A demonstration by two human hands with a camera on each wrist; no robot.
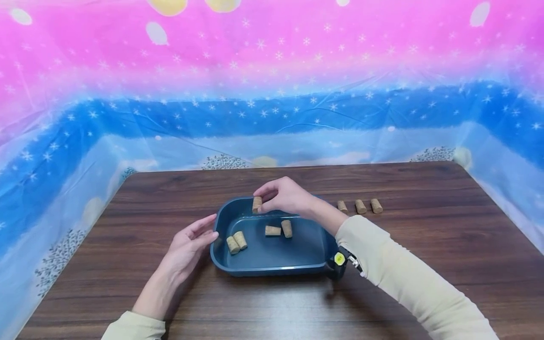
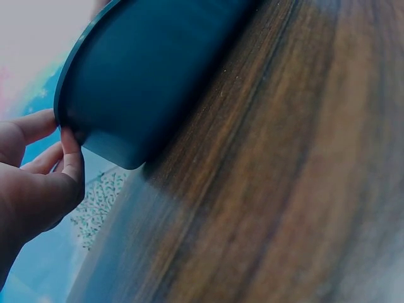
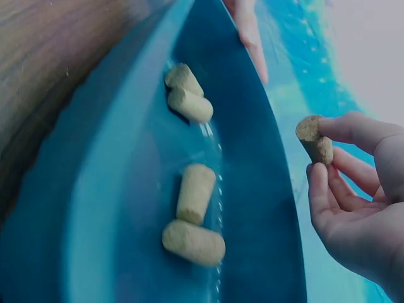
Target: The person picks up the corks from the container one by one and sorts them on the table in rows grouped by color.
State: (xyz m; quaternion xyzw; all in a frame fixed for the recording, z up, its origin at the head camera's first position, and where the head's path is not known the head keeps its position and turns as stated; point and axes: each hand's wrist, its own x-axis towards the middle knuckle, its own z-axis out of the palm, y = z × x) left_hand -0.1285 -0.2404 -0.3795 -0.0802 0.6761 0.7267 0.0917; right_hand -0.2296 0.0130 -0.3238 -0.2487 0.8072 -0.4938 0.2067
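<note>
A dark blue rectangular pan with rounded corners stands on the table. Inside, two corks lie side by side at the left, and a second pair lies around the middle. Between thumb and fingertips, my right hand pinches another cork, held above the far rim. My left hand grips the left end of the pan by its rim, thumb and fingers meeting there in the left wrist view. Its fingers show past the pan's far end in the right wrist view.
Three corks stand in a row on the brown wooden table, to the right of the pan. A black device with a yellow label sits by my right cuff. A pink and blue snowflake cloth hangs behind the table.
</note>
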